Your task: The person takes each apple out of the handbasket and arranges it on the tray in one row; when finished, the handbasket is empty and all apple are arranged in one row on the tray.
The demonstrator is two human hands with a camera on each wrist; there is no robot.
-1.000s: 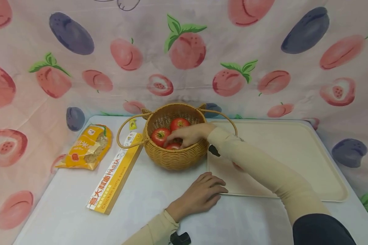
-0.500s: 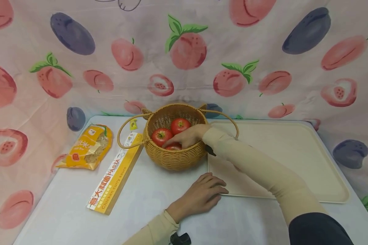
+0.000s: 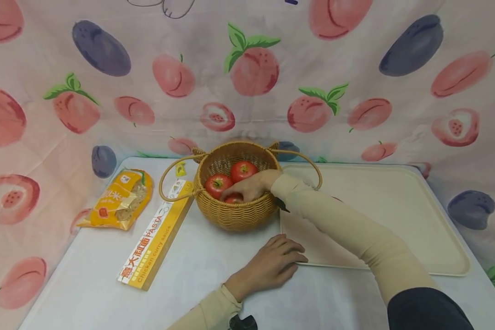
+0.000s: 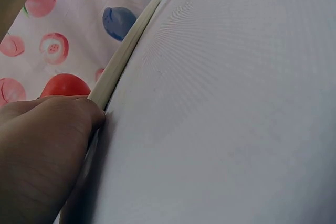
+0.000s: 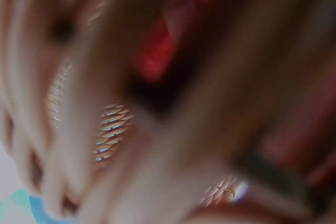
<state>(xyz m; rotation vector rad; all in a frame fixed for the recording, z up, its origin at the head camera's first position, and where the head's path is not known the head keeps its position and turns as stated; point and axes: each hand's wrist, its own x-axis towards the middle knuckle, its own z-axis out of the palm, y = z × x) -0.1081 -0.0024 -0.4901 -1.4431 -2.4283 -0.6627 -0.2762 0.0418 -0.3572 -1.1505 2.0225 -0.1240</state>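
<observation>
My right hand reaches down inside a wicker basket, fingers curved round the front apple. Two more red apples lie behind and left of it. In the right wrist view, blurred fingers and a strip of red show against the basket weave; the thumb's hold is hidden in the head view. My left hand lies loosely with its fingertips at the near left corner of the cream tray. Past that hand, the left wrist view shows a red apple.
Left of the basket lie a long yellow-and-white pasta box, an orange bag and a small yellow packet. The basket's handles stick out on both sides. A fruit-print cloth hangs behind the white table.
My right hand has sunk slightly deeper into the basket, its fingers settling round the front apple. The left hand has stayed at the tray's corner. The head view has shifted a little.
</observation>
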